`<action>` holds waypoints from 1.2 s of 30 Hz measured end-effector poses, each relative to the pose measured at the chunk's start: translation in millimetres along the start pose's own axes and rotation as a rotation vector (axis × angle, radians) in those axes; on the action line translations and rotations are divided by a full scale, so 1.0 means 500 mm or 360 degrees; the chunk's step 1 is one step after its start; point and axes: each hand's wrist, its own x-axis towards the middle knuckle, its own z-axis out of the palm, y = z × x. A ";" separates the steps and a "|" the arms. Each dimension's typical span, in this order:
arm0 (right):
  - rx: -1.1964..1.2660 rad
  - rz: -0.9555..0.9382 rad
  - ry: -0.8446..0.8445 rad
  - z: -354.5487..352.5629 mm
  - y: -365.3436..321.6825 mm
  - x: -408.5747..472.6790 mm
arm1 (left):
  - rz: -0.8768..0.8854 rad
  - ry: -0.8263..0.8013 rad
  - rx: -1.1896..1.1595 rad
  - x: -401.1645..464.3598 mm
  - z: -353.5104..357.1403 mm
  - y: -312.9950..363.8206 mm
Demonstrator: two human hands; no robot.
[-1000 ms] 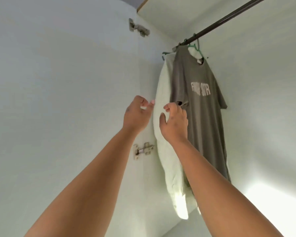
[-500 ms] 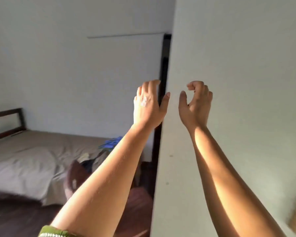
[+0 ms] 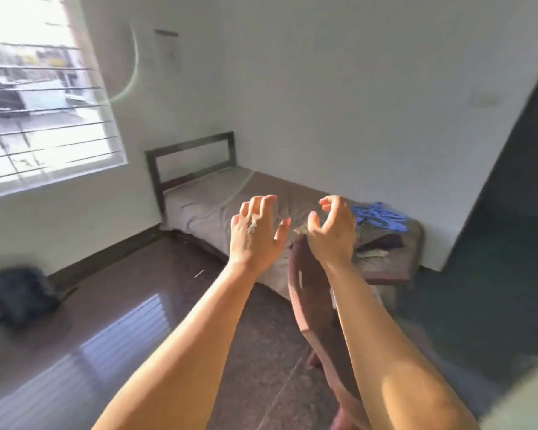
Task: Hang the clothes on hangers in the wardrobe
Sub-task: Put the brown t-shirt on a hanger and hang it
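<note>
My left hand (image 3: 255, 234) and my right hand (image 3: 333, 231) are raised side by side in front of me, fingers loosely curled, and neither holds anything. Beyond them stands a bed (image 3: 205, 206) with loose clothes at its near end: a blue garment (image 3: 379, 215) and a dark maroon one (image 3: 385, 242), just right of my right hand and farther off. A blurred maroon-brown shape (image 3: 308, 293) shows between my forearms; what it is I cannot tell. The wardrobe rail and hangers are out of view.
A barred window (image 3: 44, 113) fills the left wall. A black bag (image 3: 16, 293) lies on the dark polished floor (image 3: 121, 321) below it. A dark opening (image 3: 516, 228) is at the right, and a blurred pale edge (image 3: 528, 398) crosses the bottom right corner.
The view has swung from the wardrobe's inside, with the hung grey T-shirt, round to the bedroom. My hands have come off the shirt and stay raised and empty.
</note>
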 end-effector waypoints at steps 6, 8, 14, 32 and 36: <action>-0.0018 0.0042 -0.0472 0.283 -0.012 -0.007 | -0.0335 -0.0074 0.0127 0.013 0.062 -0.219; -0.0009 0.0058 -0.0523 0.370 -0.015 0.002 | -0.0404 -0.0072 0.0141 0.035 0.088 -0.289; -0.0088 0.0133 -0.0629 0.639 0.009 0.086 | -0.0348 -0.0319 0.0190 0.164 0.190 -0.503; -0.0351 0.1045 -0.0371 0.942 0.448 0.394 | 0.0268 -0.0914 0.0124 0.553 0.750 -0.662; -0.0404 0.1430 -0.0464 0.985 0.650 0.443 | 0.0390 -0.1136 0.0039 0.616 0.939 -0.653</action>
